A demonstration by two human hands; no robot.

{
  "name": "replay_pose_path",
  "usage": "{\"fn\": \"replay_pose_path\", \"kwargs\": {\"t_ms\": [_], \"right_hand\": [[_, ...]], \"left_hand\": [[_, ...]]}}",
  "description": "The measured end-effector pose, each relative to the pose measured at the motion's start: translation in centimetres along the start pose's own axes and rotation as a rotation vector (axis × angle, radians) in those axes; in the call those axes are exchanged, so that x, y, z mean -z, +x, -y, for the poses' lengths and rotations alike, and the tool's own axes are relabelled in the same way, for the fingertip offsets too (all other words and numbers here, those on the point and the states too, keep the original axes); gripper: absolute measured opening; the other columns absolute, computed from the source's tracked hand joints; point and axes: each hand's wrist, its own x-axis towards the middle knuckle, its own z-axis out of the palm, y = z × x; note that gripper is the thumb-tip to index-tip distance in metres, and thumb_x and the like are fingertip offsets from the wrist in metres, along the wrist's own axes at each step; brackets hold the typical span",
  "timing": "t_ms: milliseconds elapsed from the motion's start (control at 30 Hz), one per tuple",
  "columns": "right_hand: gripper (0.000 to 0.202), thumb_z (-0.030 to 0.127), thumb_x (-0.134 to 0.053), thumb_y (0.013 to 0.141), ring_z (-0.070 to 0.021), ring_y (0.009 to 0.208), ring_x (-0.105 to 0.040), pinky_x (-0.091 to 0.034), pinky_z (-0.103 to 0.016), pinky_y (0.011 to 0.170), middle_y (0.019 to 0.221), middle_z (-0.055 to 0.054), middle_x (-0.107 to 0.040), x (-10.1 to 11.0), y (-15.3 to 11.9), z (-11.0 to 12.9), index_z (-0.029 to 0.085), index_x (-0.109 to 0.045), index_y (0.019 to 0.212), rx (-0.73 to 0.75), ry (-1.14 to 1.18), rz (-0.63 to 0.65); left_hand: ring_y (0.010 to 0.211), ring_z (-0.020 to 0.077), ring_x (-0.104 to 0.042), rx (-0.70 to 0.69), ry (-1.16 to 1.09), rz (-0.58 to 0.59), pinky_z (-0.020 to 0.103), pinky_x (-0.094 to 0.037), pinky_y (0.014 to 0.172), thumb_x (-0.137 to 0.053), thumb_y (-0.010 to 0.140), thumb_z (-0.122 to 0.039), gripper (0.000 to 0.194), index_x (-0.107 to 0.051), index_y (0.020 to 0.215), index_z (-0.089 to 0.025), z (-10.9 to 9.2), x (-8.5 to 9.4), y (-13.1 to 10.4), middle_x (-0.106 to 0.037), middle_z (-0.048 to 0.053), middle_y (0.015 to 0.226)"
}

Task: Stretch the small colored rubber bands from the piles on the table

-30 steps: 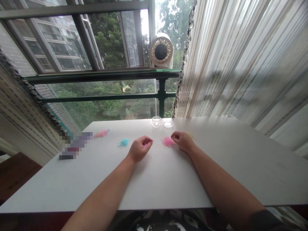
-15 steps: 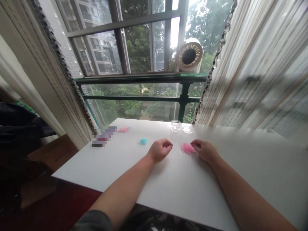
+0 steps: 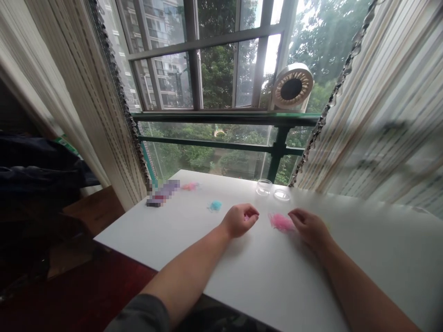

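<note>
My left hand (image 3: 241, 220) is closed, fingers curled in, with a bit of pink showing inside; it looks like pink rubber bands. Just to its right lies a loose pile of thin pink rubber bands (image 3: 282, 222) on the white table (image 3: 270, 276). At that pile's right edge, my right hand (image 3: 309, 225) has thumb and fingers pinched together; whatever is between them is too small to see. A teal pile of the same stringy look (image 3: 215, 205) sits left of my left hand.
Toward the window are a clear round jar (image 3: 264, 187) and a clear round lid (image 3: 281, 195). An orange-pink pile (image 3: 190, 186) and a blurred-out purple box (image 3: 163, 193) lie at the far left. Some yellow (image 3: 328, 225) shows beyond my right hand. A round fan (image 3: 292, 88) stands by the window.
The view has swung a little to the left, so everything sits further right. My right hand has lifted slightly off the pink pile's edge; the left stays curled.
</note>
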Motion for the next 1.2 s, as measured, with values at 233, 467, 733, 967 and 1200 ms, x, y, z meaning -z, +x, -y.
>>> {"fn": "replay_pose_path", "kwargs": {"t_ms": [233,467,733,967,1200], "right_hand": [[0.031,0.043,-0.045,0.077,-0.0118,0.045,-0.039,-0.031,-0.023,0.046,0.047,0.003,-0.043,-0.6,-1.0,2.5,0.020,-0.044,0.056,0.099,0.023,0.002],[0.009,0.029,-0.046,0.077,-0.0127,0.053,-0.044,-0.034,-0.023,0.050,0.060,0.001,-0.051,-3.2,-3.4,6.8,0.020,-0.046,0.073,0.310,0.175,0.329],[0.012,0.027,-0.046,0.077,-0.0132,0.056,-0.046,-0.033,-0.023,0.051,0.059,0.001,-0.052,-3.5,-3.4,6.7,0.019,-0.052,0.070,0.276,0.232,0.441],[0.013,0.027,-0.047,0.077,-0.0131,0.056,-0.046,-0.033,-0.024,0.052,0.061,0.001,-0.053,-3.6,-3.3,6.7,0.018,-0.055,0.073,0.249,0.256,0.454],[0.013,0.027,-0.047,0.077,-0.0122,0.057,-0.046,-0.033,-0.023,0.052,0.061,0.001,-0.053,-3.6,-3.1,6.6,0.017,-0.055,0.074,0.223,0.283,0.467]], "left_hand": [[0.063,0.0114,-0.056,0.006,0.012,-0.025,0.023,-0.045,0.062,-0.052,0.074,-0.026,0.017,-0.065,0.081,-0.016,0.1,0.4,0.1,-0.066,0.003,0.075],[0.068,0.0126,-0.059,0.008,0.056,-0.078,0.024,-0.046,0.066,-0.050,0.075,-0.024,0.017,-0.064,0.081,-0.017,0.8,1.2,0.5,-0.067,0.003,0.074],[0.080,0.0164,-0.060,0.250,0.344,-0.315,0.027,-0.046,0.073,-0.047,0.078,-0.021,0.019,-0.063,0.087,-0.018,7.1,7.8,2.1,-0.067,0.005,0.086],[0.105,0.0232,-0.051,0.499,0.548,-0.377,0.036,-0.036,0.093,-0.041,0.075,-0.007,0.031,-0.060,0.098,-0.013,12.9,12.0,1.4,-0.061,0.013,0.108],[0.115,0.0273,-0.042,0.581,0.644,-0.258,0.043,-0.033,0.094,-0.040,0.076,-0.013,0.037,-0.058,0.106,-0.024,13.4,10.7,1.8,-0.053,0.006,0.122]]}}
